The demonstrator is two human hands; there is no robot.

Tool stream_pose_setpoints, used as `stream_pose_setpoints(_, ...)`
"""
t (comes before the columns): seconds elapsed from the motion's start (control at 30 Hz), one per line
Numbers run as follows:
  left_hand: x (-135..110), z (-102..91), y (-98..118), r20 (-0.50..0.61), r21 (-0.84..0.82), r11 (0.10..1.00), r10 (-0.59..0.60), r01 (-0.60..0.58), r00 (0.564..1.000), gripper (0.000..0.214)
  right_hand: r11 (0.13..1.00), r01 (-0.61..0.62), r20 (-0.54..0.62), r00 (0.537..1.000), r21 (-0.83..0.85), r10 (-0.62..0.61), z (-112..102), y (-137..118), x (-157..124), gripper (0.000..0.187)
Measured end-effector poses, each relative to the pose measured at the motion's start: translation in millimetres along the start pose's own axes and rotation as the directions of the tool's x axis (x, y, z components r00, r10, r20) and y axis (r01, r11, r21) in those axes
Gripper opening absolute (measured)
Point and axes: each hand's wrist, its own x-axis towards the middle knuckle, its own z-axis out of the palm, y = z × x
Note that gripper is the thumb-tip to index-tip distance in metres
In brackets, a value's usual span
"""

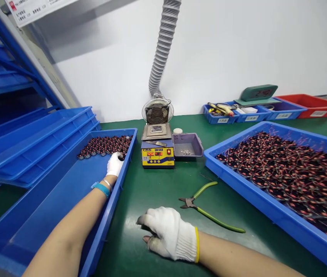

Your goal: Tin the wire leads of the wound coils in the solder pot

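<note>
My left hand [114,163], in a white glove, reaches deep into the long blue tray [50,207] on the left. Its fingers curl around a dark round coil at the edge of the rows of coils [105,145] packed at the tray's far end. My right hand [169,232], also in a white glove with worn fingertips, rests palm down on the green mat with fingers bent and nothing visible in it. Green-handled cutters [206,207] lie just beyond it.
A big blue tray [267,207] full of loose wired coils sits on the right. A solder pot with a red display [157,152], a small fan and a grey hose stand at centre back, beside a grey dish [188,145]. Stacked blue trays [33,142] lie at left.
</note>
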Motion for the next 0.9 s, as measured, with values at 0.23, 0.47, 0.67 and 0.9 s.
stream_pose_setpoints(0.23,-12,-18.2,3,-0.155,-0.1,0.994,-0.052,0.036,0.987,0.031,0.99,-0.063,-0.059,0.996,0.13,0.071,-1,3,-4,0.04)
stream_pose_setpoints(0.47,-77,-52.0,45,-0.145,-0.26,0.927,0.239,-0.27,0.96,0.041,0.412,-0.014,-0.155,0.915,0.911,0.374,-6,19,8,0.063)
stream_pose_setpoints(0.67,-141,-53.6,72,-0.095,-0.319,0.476,0.844,-0.819,0.528,0.034,-0.082,0.205,-0.184,0.961,0.975,0.208,-39,37,6,0.061)
stream_pose_setpoints(0.9,-138,-48.4,67,-0.119,-0.233,0.44,0.872,-0.867,0.474,0.037,0.133,0.114,-0.144,0.96,0.984,0.239,-59,41,-10,0.054)
